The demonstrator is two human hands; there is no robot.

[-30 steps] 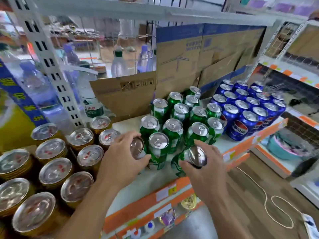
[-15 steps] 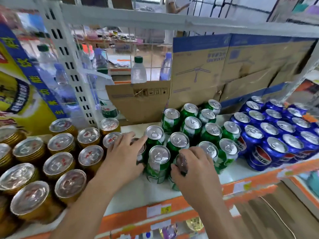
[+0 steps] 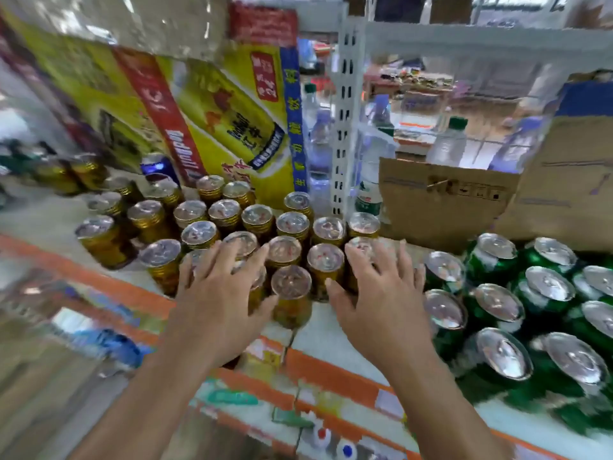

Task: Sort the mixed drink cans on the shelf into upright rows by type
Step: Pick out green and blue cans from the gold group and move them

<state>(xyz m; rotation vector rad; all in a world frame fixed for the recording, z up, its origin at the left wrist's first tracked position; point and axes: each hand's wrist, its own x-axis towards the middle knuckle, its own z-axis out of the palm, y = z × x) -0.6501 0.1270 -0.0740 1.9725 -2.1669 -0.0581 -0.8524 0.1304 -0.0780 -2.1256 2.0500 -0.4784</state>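
Both hands are spread wide over the block of gold cans, and neither is curled round anything. The left hand lies with splayed fingers across the lids of the front-left cans, its thumb just beside the front gold can, which stands alone ahead of the rows. The right hand covers the block's right edge, thumb near the neighbouring can. Motion blur hides whether the palms press or only hover. Flat hands like this look meant for herding several cans at once, squaring the rows and closing gaps rather than lifting one.

The gold cans stand upright on the left part of the shelf. The green cans are grouped to the right, with a strip of bare shelf between the two kinds (a sensible divider).

An orange price strip runs along the shelf's front edge. Behind the gold cans leans a yellow carton. A white perforated upright rises beside it, with water bottles and a brown cardboard box further back. Beyond lies a shop floor, too blurred to read.
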